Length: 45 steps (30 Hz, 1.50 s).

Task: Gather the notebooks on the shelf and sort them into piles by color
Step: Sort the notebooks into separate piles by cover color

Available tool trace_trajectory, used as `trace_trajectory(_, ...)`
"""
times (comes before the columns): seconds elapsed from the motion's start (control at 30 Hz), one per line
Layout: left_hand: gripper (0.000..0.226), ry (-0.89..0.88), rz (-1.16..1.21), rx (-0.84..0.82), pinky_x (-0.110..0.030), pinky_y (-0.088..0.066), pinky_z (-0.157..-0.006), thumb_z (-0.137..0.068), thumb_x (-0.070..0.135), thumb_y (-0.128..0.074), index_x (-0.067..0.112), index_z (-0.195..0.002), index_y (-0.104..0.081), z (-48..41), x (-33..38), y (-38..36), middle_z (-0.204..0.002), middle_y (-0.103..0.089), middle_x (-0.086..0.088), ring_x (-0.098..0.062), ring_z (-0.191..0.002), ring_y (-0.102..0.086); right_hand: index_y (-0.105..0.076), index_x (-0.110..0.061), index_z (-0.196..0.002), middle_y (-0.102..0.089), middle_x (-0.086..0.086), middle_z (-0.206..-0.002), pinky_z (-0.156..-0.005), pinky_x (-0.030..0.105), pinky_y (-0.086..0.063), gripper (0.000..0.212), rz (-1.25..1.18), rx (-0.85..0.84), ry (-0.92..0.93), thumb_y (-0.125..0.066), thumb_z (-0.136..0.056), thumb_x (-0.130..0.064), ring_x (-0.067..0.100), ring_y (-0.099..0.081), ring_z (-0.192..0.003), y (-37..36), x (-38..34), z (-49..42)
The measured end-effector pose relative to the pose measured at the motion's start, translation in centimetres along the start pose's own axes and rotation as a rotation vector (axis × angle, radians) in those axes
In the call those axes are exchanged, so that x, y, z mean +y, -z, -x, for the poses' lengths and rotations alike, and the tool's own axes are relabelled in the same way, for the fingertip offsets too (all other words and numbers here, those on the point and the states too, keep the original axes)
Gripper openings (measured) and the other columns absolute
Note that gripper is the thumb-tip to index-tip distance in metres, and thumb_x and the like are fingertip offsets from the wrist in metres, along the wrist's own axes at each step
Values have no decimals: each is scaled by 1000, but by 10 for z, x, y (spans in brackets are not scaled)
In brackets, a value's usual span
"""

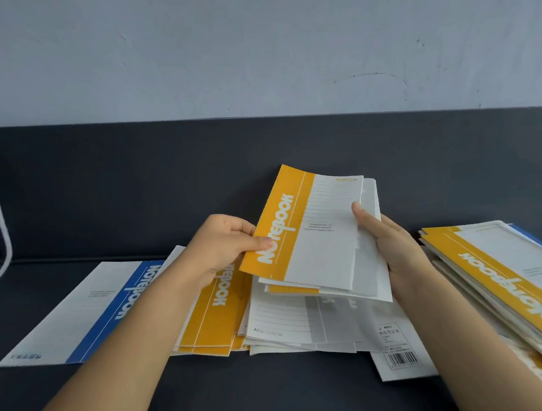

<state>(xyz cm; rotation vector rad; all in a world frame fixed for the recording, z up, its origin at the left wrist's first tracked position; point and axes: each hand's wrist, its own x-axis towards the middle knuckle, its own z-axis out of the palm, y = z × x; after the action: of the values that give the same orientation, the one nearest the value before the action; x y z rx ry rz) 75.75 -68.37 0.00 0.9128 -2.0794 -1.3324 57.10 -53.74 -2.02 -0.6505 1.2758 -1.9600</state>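
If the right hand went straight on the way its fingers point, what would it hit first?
Probably the dark back panel; the right hand points away towards it while holding the notebook bundle, though depth is unclear.

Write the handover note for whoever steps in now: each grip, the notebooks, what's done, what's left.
Left grip: pinches the yellow notebook atop the held bunch.
Right grip: clasps that bunch's other edge.
Done: blue notebook laid left, yellow pile beside it, grey pile in the middle.
Left: place the held ones, then sort the right stack, yellow on top, blue edge showing.
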Motion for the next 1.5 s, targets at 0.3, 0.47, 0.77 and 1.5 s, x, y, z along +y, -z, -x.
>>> trace_trajectory(0.3, 69, 159, 99, -372, -25, -57, -61, -58, 21, -87, 18, -121, -59, 6, -2, 56, -109, -73, -10, -19, -95, -72, -65, -7, -117, -72, 16, -107, -65, 42, -60, 42, 57, -19, -161, -71, -81, -27, 34, -71, -86, 6, -5, -5)
trace_trajectory(0.47, 75, 108, 320, -186, -24, -59, -64, -45, 14, -95, 10, -113, -65, -2, -9, 65, -109, -72, -17, -19, -90, -73, -66, -5, -108, -73, 13, -85, -47, 34, -56, 28, 45, -41, -233, -63, -90, -26, 26, -72, -61, 8, -8, -5)
trace_trajectory(0.77, 93, 188, 397, -145, -33, -61, -64, -57, -11, -74, 28, -132, -35, 4, -6, 62, -107, -72, -20, -27, -89, -74, -65, -6, -98, -72, 11, -69, -41, 33, -54, 24, 74, -33, -233, -60, -92, -28, 25, -70, -52, 17, -19, -7)
trace_trajectory(1.5, 97, 254, 106, -210, -32, -59, -78, -73, -14, -72, 24, -147, -22, -1, -14, 60, -105, -74, -13, -24, -97, -72, -67, -5, -109, -72, 14, -105, -68, 43, -56, 21, 565, -31, -354, -64, -89, -10, 33, -69, -88, 37, -8, -18)
